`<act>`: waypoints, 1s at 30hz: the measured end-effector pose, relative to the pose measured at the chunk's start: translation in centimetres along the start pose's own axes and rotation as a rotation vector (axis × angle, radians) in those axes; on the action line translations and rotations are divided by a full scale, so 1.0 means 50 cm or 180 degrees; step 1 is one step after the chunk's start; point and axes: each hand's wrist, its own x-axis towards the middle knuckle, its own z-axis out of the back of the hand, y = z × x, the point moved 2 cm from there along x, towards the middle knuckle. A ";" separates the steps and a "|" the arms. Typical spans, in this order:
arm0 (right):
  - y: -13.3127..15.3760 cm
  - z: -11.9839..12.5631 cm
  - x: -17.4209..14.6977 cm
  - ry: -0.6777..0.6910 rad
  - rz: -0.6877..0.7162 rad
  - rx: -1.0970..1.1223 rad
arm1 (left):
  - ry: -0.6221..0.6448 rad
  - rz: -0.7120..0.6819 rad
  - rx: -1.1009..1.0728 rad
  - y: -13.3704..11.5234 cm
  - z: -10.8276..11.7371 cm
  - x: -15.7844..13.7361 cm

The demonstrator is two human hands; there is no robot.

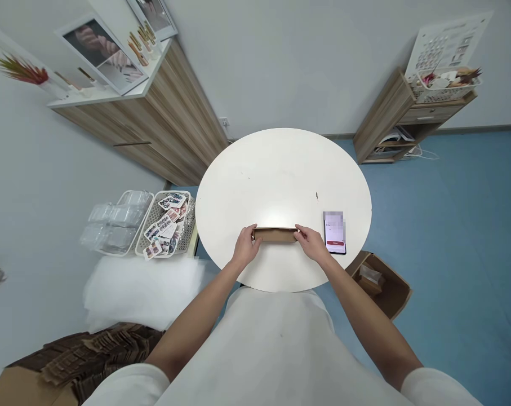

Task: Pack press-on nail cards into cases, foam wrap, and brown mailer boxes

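A small brown cardboard box point(275, 235) is held near the front of the round white table point(276, 169). My left hand point(247, 245) grips its left end, thumb on the near side and fingers at the far edge. At the right end, my right hand point(311, 242) closes on the box in a similar way. The box's long brown side faces me, with a pale edge along its top; its inside is hidden. To the right of my right hand lies a phone point(334, 234) with its screen lit.
Left of the table stand a white basket of printed cards point(166, 225) and a basket of clear plastic boxes point(118, 223). White sheeting point(141, 287) and stacked flat cardboard point(98, 355) lie nearer me. An open carton point(392, 287) stands at the right; cabinets line the wall.
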 end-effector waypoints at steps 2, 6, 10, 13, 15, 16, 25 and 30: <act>-0.004 0.002 -0.001 -0.0015 0.0004 0.0159 | 0.0058 0.0079 -0.0143 -0.002 0.005 0.000; -0.014 0.005 0.001 -0.0022 -0.0128 0.0528 | 0.0115 0.0343 -0.0639 -0.001 0.018 0.001; -0.025 0.003 0.010 0.0063 -0.0281 0.0766 | 0.0212 0.0883 -0.1137 0.012 0.021 0.013; -0.039 -0.004 0.014 0.0121 -0.0383 0.0856 | 0.0287 0.1123 -0.1264 0.028 0.012 0.022; -0.052 -0.011 0.012 0.0110 -0.0473 0.0791 | 0.0395 0.1080 -0.1218 0.040 0.001 0.021; -0.059 -0.016 0.010 0.0110 -0.0503 0.0741 | 0.0460 0.1002 -0.1195 0.045 -0.005 0.019; -0.100 -0.067 -0.052 0.0107 0.0173 0.0652 | 0.0501 0.0586 -0.1276 0.091 -0.049 -0.060; -0.142 -0.104 -0.091 0.0189 0.0149 0.0743 | 0.0561 0.0632 -0.1045 0.117 -0.066 -0.110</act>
